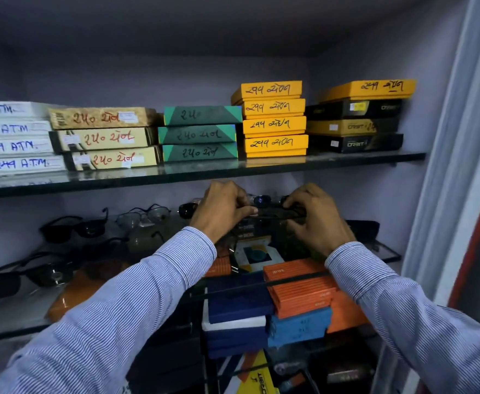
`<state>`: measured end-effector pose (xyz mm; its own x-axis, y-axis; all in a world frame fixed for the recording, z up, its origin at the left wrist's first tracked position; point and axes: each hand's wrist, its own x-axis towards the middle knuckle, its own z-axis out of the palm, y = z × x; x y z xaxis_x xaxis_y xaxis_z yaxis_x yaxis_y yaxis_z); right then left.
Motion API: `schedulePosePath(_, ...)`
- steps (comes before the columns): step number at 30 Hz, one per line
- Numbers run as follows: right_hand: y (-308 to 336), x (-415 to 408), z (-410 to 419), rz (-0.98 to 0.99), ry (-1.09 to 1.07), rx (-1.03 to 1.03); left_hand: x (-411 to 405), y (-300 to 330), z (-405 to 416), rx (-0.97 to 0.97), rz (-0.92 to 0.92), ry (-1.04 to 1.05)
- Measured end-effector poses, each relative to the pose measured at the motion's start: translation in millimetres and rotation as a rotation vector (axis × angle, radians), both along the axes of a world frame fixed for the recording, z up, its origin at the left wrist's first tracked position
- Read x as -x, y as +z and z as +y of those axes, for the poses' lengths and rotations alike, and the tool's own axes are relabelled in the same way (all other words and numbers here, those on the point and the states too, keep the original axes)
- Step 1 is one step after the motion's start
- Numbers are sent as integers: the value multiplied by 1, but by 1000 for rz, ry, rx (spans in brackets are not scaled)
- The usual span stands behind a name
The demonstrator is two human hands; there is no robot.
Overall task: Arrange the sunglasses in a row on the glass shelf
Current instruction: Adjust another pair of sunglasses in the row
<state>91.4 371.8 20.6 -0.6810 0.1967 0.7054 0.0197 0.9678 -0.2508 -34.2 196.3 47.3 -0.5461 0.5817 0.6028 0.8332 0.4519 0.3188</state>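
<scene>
Both hands reach into the middle glass shelf [386,253]. My left hand [221,209] and my right hand [315,217] each pinch one end of a dark pair of sunglasses [275,213], held just above the shelf. Behind it another pair with bluish lenses [261,199] shows between the hands. To the left stand more pairs in a loose line: a dark round lens [187,210], a thin wire frame [145,216], black sunglasses [74,227], and a large black pair [22,275] nearest the front edge.
The upper glass shelf [204,174] carries stacks of white, beige, green, yellow and black boxes. Through the middle shelf I see orange boxes [298,285] and blue boxes [239,308] stacked below. The cabinet wall [438,194] closes the right side.
</scene>
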Motion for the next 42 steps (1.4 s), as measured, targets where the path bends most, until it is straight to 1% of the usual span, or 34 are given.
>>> schedulePosePath(3,5,2,8,-59,38,149,-2,0,4,-11,27,-15)
schedulePosePath(6,13,6,18,-107,88,274,-3,5,6,-23,6,23)
schedulePosePath(11,26,17,34,-115,91,219,-9,11,15,-8,-34,123)
schedulePosePath(14,32,19,44,-128,105,259,-9,13,17,9,-79,171)
schedulePosePath(17,35,22,53,-144,50,326,-10,13,19,-5,-110,223)
schedulePosePath(23,33,32,62,-226,-40,353,-10,9,29,28,-226,343)
schedulePosePath(27,32,38,65,-333,-50,345,-8,5,33,96,-332,402)
schedulePosePath(32,29,41,65,-442,-53,339,-4,-2,32,177,-364,396)
schedulePosePath(38,22,43,65,-472,-68,279,-6,-9,32,250,-341,395)
schedulePosePath(40,20,44,66,-500,-57,279,-5,-11,32,258,-341,394)
schedulePosePath(42,20,40,66,-485,-45,264,-10,-9,30,253,-311,390)
